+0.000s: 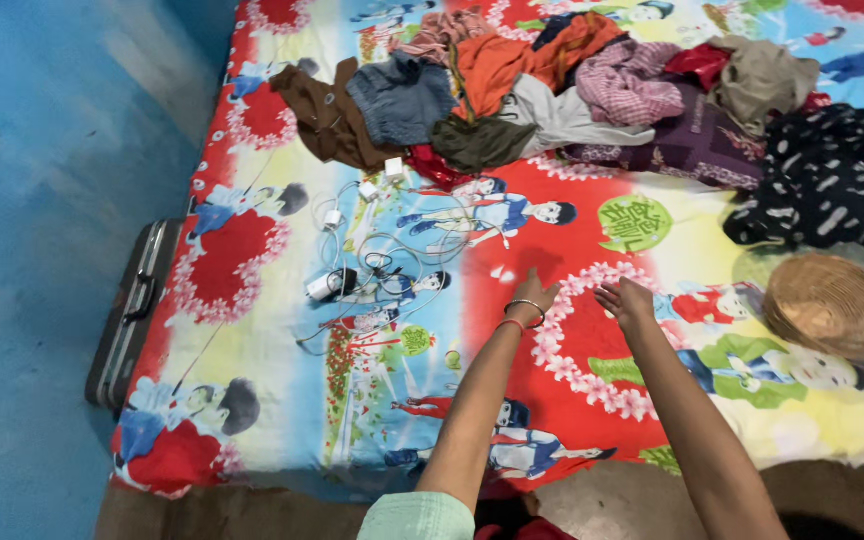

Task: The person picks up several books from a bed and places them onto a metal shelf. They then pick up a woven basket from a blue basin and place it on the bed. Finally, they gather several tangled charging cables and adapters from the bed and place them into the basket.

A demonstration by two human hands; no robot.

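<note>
The bedsheet (512, 330), bright with cartoon figures and red flower rings, is spread flat over the bed and runs lengthwise left to right across the view; both hands rest on it near the middle of its near half. The left hand (534, 294), with a bangle and a red thread at the wrist, lies palm down with fingers together and holds nothing; the right hand (624, 300) lies just beside it, also flat, fingers loosely spread, empty. The two hands are close but not touching, both reaching straight away from the person. Beyond them, along the far edge, sits a clothes pile (592, 90), about equally far from either hand. A tangle of chargers (367, 250) lies to the left, nearer the left hand. A woven hat (832, 305) lies to the right, nearer the right hand, with a dark spotted cloth (822, 190) behind it. A suitcase (132, 310) stands on the blue floor against the bed's left side.
</note>
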